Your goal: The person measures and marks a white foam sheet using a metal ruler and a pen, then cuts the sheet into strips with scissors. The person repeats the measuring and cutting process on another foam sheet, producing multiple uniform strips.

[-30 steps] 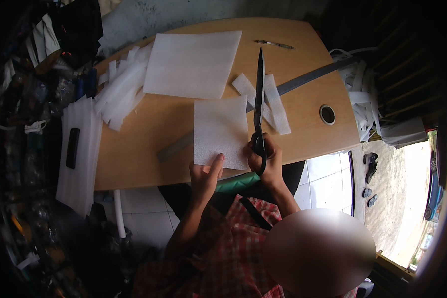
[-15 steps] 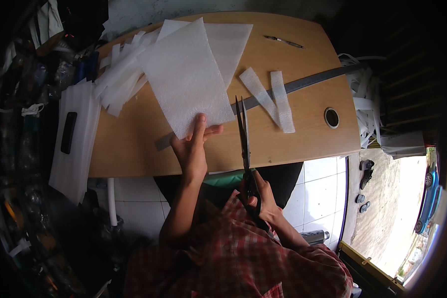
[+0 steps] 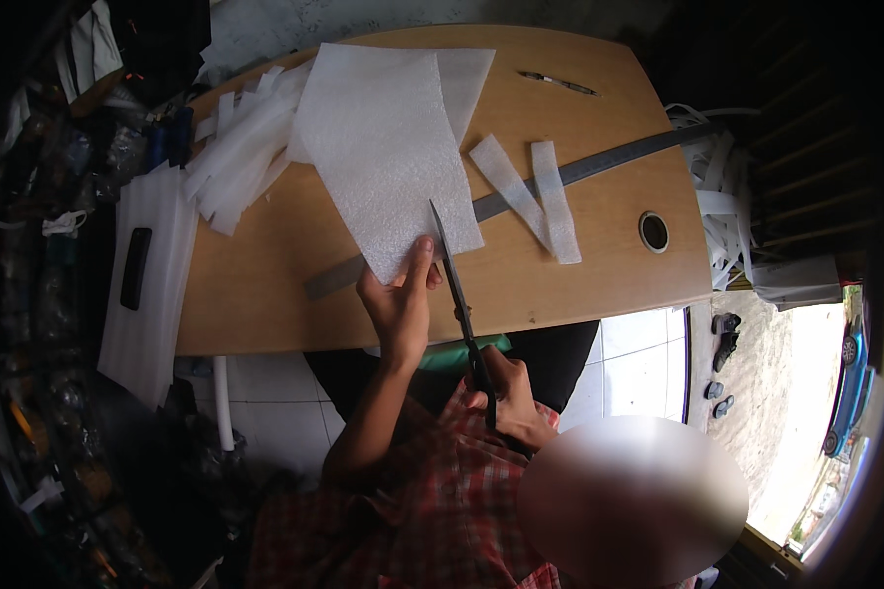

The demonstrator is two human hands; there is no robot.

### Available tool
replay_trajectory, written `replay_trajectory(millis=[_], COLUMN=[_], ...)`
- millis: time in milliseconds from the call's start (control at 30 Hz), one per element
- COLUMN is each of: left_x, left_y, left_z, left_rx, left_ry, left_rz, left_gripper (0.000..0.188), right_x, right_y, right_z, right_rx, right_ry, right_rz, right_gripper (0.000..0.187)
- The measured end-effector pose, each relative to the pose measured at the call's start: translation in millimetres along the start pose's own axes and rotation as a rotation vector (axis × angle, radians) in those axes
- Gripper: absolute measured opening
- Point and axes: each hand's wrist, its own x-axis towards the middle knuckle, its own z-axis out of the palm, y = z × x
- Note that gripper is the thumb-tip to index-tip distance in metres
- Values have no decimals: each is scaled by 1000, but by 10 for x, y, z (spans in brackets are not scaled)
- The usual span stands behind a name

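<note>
While a loose heap of thin white foam strips (image 3: 246, 157) lies at ten o'clock on the pale-brown wooden table (image 3: 255, 285), the left hand (image 3: 400, 302) pinches a white rectangular foam sheet (image 3: 388, 157) at its six-o'clock end. With only that hold, the soft sheet could sag or twist, sending a cut astray. Long black metal scissors (image 3: 459, 294) point toward eleven o'clock just beside the left thumb, so a slip could nick it. The right hand (image 3: 511, 393) is wrapped around their handles.

Black scissors (image 3: 464, 316) overlap the near edge of 1 white sheet (image 3: 395, 167).
</note>
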Motion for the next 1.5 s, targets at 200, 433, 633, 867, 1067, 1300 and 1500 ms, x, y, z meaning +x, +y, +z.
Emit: replay_trajectory(millis=[200,433,633,867,1067,1300,1500], left_x=[19,163,343,394,374,365,502], left_y=[15,111,269,258,206,287,400], left_z=[-53,-259,-418,-422,-406,-404,-415], left_rx=[50,129,208,215,274,252,282], left_ry=[-59,-281,-202,-295,-343,-325,-252], left_rz=[-41,-228,-226,-171,-68,-170,-181], left_gripper=[12,23,38,29,27,29,30], right_x=[13,68,58,-2,29,50,-6], right_y=[11,126,127,158,176,210,205], right_z=[-15,-38,-62,-47,-27,-12,-2], right_rx=[74,123,33,97,129,75,78], right_ry=[38,50,-7,7,30,64,34], right_rz=[75,3,16,20,-3,2,-31], right_gripper=[79,75,84,77,71,67,64])
